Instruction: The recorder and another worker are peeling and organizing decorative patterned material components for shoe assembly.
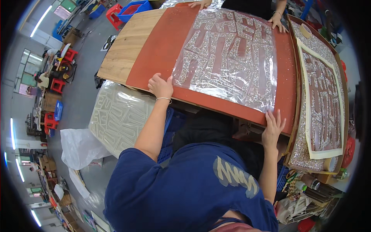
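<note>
A clear plastic sheet point(222, 83) with glittering silver shapes lies on a red-brown mat point(154, 50) covering part of a wooden table. My left hand point(161, 86) rests on the mat's near edge beside the sheet's near left corner, its fingers bent and its thumb raised toward the sheet. At the near right corner of the sheet is my right hand point(273, 125), fingers spread and fingertips on the edge. Neither hand lifts anything. Across the table, another person's hand point(276, 22) lies by the far right corner, and that person's other hand point(201, 4) is at the far left.
To the right stands a shallow tray point(295, 154) of loose glitter, holding a cream-framed stencil point(308, 133) and tape rolls point(305, 31). A patterned translucent sheet point(116, 116) hangs below the table at left, near a white plastic bag point(77, 149). Red stools point(114, 17) stand farther off.
</note>
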Tool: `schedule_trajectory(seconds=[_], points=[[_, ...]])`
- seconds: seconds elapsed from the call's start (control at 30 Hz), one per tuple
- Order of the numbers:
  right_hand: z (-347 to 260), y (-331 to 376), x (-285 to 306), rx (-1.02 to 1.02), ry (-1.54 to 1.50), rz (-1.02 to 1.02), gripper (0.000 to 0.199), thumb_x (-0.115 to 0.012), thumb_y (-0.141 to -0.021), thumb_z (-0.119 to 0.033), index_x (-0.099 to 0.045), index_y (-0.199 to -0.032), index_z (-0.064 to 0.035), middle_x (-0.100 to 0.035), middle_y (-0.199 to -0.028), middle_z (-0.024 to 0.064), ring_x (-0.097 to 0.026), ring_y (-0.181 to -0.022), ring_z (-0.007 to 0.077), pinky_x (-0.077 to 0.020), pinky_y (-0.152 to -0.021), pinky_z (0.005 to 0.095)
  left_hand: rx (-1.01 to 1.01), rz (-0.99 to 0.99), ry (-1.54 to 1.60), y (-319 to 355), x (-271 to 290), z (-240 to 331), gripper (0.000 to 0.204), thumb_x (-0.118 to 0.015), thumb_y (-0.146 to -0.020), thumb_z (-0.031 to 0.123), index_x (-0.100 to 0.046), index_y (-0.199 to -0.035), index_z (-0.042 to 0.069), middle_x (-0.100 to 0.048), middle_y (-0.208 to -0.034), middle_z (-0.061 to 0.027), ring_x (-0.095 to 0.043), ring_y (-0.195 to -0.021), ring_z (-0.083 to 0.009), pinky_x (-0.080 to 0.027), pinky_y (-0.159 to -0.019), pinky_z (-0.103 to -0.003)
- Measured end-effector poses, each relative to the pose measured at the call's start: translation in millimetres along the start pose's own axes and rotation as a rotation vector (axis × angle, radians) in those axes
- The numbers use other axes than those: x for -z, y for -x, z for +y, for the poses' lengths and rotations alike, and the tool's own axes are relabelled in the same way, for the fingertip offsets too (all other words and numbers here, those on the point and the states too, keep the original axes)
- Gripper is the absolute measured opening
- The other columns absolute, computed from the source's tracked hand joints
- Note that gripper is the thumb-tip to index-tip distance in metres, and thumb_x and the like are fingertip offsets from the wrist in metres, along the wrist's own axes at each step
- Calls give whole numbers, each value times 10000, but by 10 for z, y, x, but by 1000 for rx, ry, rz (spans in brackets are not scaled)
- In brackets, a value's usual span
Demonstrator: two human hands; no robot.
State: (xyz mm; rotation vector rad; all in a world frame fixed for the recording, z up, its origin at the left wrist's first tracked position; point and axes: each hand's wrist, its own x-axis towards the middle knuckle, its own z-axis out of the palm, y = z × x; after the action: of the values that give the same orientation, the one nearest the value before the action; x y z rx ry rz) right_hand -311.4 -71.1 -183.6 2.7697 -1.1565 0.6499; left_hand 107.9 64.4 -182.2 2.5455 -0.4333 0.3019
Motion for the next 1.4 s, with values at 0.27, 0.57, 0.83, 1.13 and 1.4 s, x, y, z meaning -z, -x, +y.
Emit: schedule_trajectory(seconds=[0.27,0.57,0.83,1.13,1.4], points=[[-51,-56,33,-69,-62,21,328,-468,-807,30,-606,-1098,-38,-572,-1171,79,-383,-1286,309,-159,-1089,531,-931,-280,107,298,-275,1395,658,-601,-810,448,-428,-1306,51,-293,-1423,-235,-222,-1341,-397,-149,-1085,-544],[262,-247,207,-316,-430,262,310,-540,-772,30,-633,-1050,-69,-564,-1111,132,-479,-1160,322,-244,-1070,461,-485,-493,-281,187,-144,714,932,-429,-832,633,-216,-1408,-69,-154,-1502,-215,-98,-1412,-305,-42,-1117,-512],[139,-1712,-696,-38,-33,-421,762,-568,-845,-435,-300,-1376,40,-198,-1470,260,-153,-1387,363,-96,-1124,481,-344,-343,-310,283,3,456,955,-474,-823,613,-209,-1388,-110,-177,-1469,-277,-144,-1385,-374,-96,-1111,-525],[599,-3687,-1361,355,-227,150,542,-440,-954,-372,-403,-1322,24,-424,-1340,245,-438,-1205,375,-335,-1004,397,-276,-247,-83,270,-54,394,927,-463,-810,616,-310,-1343,-126,-179,-1450,-316,-105,-1381,-422,-65,-1118,-519],[-1183,-3755,-2072,425,250,-357,640,-343,-939,-513,-298,-1418,-91,-274,-1458,197,-272,-1341,342,-231,-1066,488,-325,-12,203,379,-210,272,581,-598,-776,399,-545,-1162,-33,-275,-1398,-309,-189,-1340,-456,-82,-1104,-569]])
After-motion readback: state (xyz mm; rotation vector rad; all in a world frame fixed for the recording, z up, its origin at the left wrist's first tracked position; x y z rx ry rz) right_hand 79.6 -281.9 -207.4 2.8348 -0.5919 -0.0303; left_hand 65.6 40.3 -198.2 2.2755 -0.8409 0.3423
